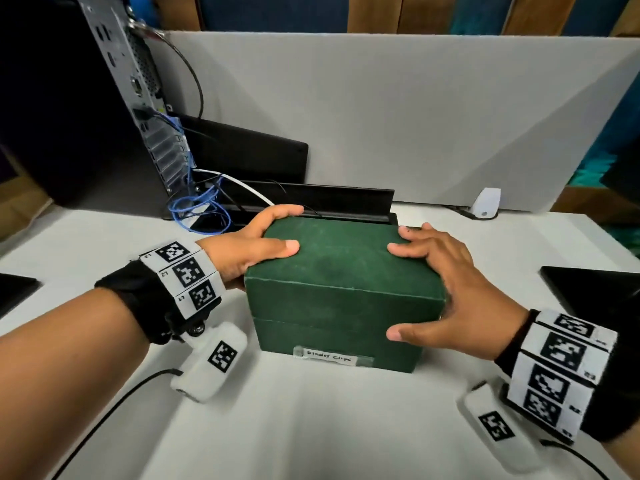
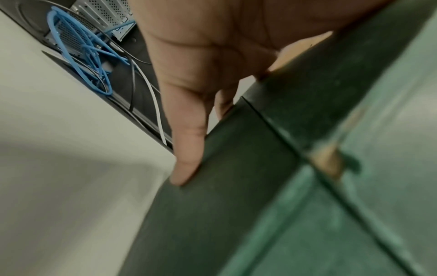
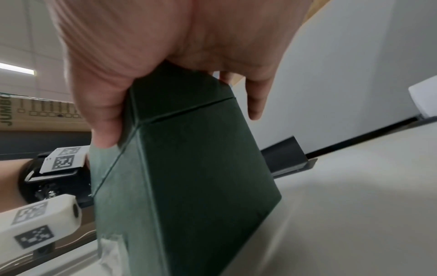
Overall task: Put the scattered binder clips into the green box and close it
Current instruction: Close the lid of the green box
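Observation:
The green box (image 1: 343,271) stands on the white table with its lid down; a taped label (image 1: 330,356) on its front reads "Binder Clips". My left hand (image 1: 258,237) grips the lid's left end, thumb on top and fingers round the back corner. In the left wrist view, the fingers (image 2: 189,149) lie along the box (image 2: 236,196). My right hand (image 1: 450,289) clasps the front right corner, fingers spread on the lid and thumb on the front face. The right wrist view shows the thumb (image 3: 104,121) on the box (image 3: 189,186) just below the lid seam. No binder clips are in view.
A computer tower (image 1: 104,98) with blue cables (image 1: 197,206) stands at the back left. A black rail (image 1: 329,199) runs right behind the box, before a grey partition (image 1: 415,116). A small white device (image 1: 486,202) sits back right, with black flat objects at the right (image 1: 595,292) and left (image 1: 14,289) edges.

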Motion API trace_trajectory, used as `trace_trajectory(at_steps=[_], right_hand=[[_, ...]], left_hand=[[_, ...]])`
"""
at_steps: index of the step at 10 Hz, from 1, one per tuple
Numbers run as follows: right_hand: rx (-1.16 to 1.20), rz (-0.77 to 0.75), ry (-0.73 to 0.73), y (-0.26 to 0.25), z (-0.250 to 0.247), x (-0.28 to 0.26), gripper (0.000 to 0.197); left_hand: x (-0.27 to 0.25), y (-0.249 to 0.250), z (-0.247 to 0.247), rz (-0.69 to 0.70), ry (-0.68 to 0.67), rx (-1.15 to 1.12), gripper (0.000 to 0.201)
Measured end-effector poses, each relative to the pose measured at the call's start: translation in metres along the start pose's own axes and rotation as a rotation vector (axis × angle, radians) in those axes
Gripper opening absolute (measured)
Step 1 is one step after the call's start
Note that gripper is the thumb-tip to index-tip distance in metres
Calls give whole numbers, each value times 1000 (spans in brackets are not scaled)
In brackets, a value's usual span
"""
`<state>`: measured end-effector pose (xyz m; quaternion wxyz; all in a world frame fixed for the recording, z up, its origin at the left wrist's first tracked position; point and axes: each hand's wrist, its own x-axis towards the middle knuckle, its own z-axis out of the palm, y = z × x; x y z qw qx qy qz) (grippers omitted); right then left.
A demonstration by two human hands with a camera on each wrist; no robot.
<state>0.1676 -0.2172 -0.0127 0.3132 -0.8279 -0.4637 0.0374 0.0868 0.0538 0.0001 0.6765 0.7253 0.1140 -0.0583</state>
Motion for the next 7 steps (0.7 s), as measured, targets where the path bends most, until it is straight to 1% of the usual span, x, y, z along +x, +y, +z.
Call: trace_trajectory(at_steps=[1,2,3,4,5,6,7], right_hand=[[0,-4,11,2,1,2,81],[3,15,7,1,3,2,78],[10,45,6,-1,1,0,86],[7,89,-57,-8,-9,0,84],[-20,145,-123,-15,-18,0,87],[14,213,-168,-27,-25,1,83],[37,273,-161,-43,-41,-1,72]], left_hand=[[6,-3,-4,25,11,-18,62],[6,-4,-2,7,17,-50,61],[1,-1,0,-27,33,-67,64],[-7,6,1,-91,17,-46,67],[-14,16,1,-152,1,-19,76],[-22,26,4,-202,37,62,64],[-33,28,7,-173,133,344,74]])
